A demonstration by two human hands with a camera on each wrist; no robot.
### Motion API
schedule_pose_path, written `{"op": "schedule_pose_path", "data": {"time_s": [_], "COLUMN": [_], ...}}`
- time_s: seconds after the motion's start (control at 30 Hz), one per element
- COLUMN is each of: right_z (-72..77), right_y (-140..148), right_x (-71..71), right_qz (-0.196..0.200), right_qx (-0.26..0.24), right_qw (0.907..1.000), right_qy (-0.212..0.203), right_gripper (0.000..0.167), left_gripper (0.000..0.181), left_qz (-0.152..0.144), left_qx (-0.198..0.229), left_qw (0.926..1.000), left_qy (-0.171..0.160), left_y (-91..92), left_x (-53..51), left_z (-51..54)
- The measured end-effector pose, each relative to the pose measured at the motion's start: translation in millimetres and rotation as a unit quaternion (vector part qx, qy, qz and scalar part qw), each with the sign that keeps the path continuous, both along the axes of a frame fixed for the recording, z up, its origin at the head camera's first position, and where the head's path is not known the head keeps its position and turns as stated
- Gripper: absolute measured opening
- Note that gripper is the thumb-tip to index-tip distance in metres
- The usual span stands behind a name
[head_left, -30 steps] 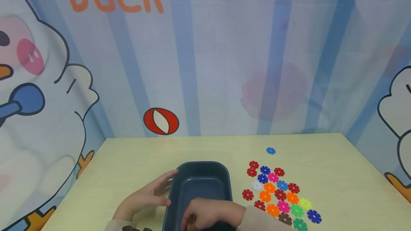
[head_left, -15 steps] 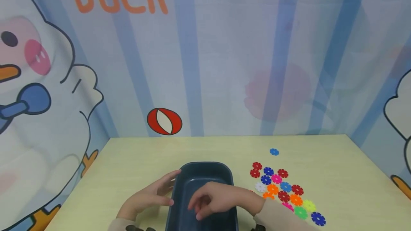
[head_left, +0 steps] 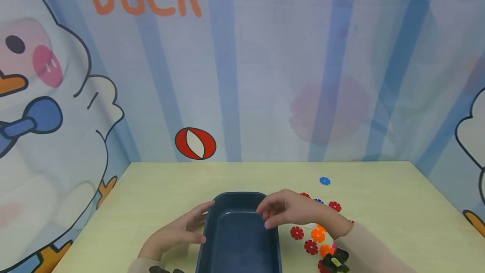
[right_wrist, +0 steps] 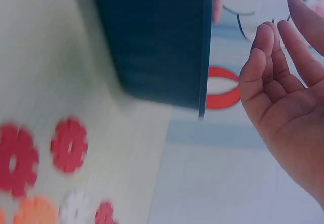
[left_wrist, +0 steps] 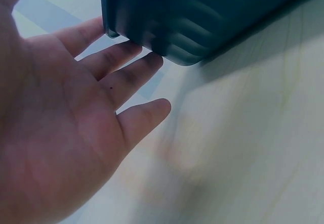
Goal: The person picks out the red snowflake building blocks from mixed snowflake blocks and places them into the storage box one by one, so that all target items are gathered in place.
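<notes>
A dark blue rectangular tray (head_left: 242, 245) stands on the table, cut off by the bottom edge of the head view. My left hand (head_left: 176, 231) touches its left side, fingers extended; the left wrist view shows fingertips against the outer wall (left_wrist: 167, 21). Over the tray's right rim hovers my right hand (head_left: 289, 209), its fingers loosely bent. Nothing lies between those fingers in the right wrist view, where the palm (right_wrist: 291, 102) shows. Notched plastic discs, such as an orange one (head_left: 318, 235) and a red one (head_left: 297, 233), lie right of the tray, partly hidden by my right forearm.
A single blue disc (head_left: 324, 181) lies farther back on the pale yellow table (head_left: 170, 193). Behind the table hangs a blue striped cloth (head_left: 261, 75) printed with a duck and a red ball shape. A dark wrist device (head_left: 336, 260) sits by my right sleeve.
My right hand has risen out of the tray and moved right and away from me to above its right rim. My left hand has stayed at the tray's left side.
</notes>
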State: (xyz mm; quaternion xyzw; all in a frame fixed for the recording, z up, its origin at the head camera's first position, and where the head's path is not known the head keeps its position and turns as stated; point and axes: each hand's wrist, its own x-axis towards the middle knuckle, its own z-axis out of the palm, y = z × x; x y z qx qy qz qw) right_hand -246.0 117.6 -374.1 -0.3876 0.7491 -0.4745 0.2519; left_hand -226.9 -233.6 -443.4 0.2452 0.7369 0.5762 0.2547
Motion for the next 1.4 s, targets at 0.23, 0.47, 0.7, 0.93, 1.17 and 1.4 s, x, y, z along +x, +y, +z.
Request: {"op": "schedule_pose_path", "data": {"time_s": [0.23,0.47,0.7,0.93,1.17,1.4], "right_z": [-10.0,-28.0,-40.8,-49.9,-55.5,-58.0], "right_y": [31,49,58,59,59,57], "right_x": [-12.7,-23.9,-26.5,-24.1,-21.3,-21.0], "right_qz": [-0.067,-0.096,-0.091,-0.094,-0.093,-0.091], "right_qx": [0.01,0.055,0.087,0.121,0.15,0.167], "right_qw": [0.9975,0.9931,0.9919,0.9881,0.9843,0.9814], "right_qy": [0.022,0.038,0.014,-0.01,0.006,0.026], "right_gripper": [0.034,0.033,0.031,0.028,0.024,0.025], "left_gripper": [0.083,0.083,0.084,0.085,0.084,0.084], "left_qz": [-0.005,-0.005,-0.003,-0.001,-0.001,-0.005], "left_qx": [-0.001,0.0,0.0,0.004,0.001,0.003], "left_qw": [1.0,0.9999,1.0,1.0,1.0,1.0], "left_qy": [0.008,0.009,0.006,-0.003,0.003,0.004], "left_y": [-0.1,-1.5,-1.3,-1.2,-2.6,-2.6], "left_x": [0.2,0.1,-0.4,0.5,-0.3,-0.8], "left_z": [0.5,-0.7,-1.6,-0.9,-2.8,-2.2]}}
